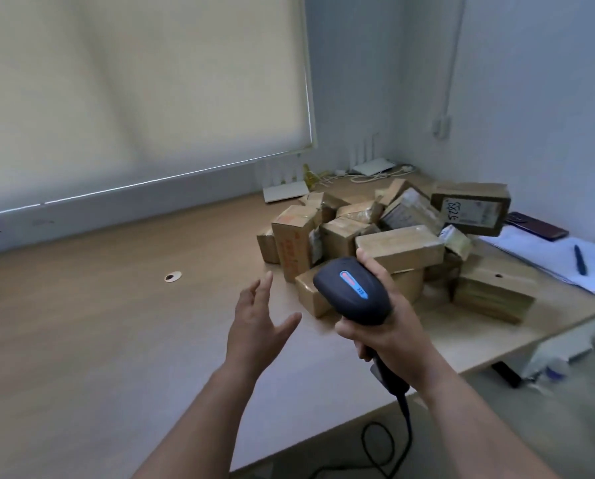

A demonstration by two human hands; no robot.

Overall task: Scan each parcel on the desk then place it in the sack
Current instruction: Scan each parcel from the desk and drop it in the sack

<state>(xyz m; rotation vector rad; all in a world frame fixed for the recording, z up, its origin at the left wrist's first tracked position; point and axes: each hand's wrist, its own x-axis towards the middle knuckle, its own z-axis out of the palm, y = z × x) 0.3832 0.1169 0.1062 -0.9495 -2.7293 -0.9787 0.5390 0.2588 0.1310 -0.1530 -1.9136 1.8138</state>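
Your right hand (389, 326) is wrapped around the handle of a black barcode scanner (353, 290), fingers (349, 331) closed tight on the grip, the scanner's rounded head tipped up toward you with its blue and red label showing. Its dark cable (401, 440) drops from the base of the handle past the worktop edge and loops toward the floor at 6 o'clock. Your left hand (259, 323) hovers just to the left of the scanner, palm turned inward, fingers spread and holding nothing, above the bare wooden worktop (99, 305). The parcels (385, 236) lie in a loose heap of brown taped cardboard boxes at about 1 o'clock from your hands, some leaning on one another, one long box (399, 248) lying just behind the scanner's head. A darker box with a white label (472, 209) sits tilted at the far right of the heap. At 3 o'clock from the heap lies a sheet of white paper (565, 264) with a blue pen (580, 260) on it, and a dark phone (538, 225) rests just beyond. At 12 o'clock, against the wall, two white routers (372, 165) stand among cables. A small round hole (172, 277) marks the worktop at 10 o'clock from your left hand. A pale roller blind (133, 91) covers the window behind.
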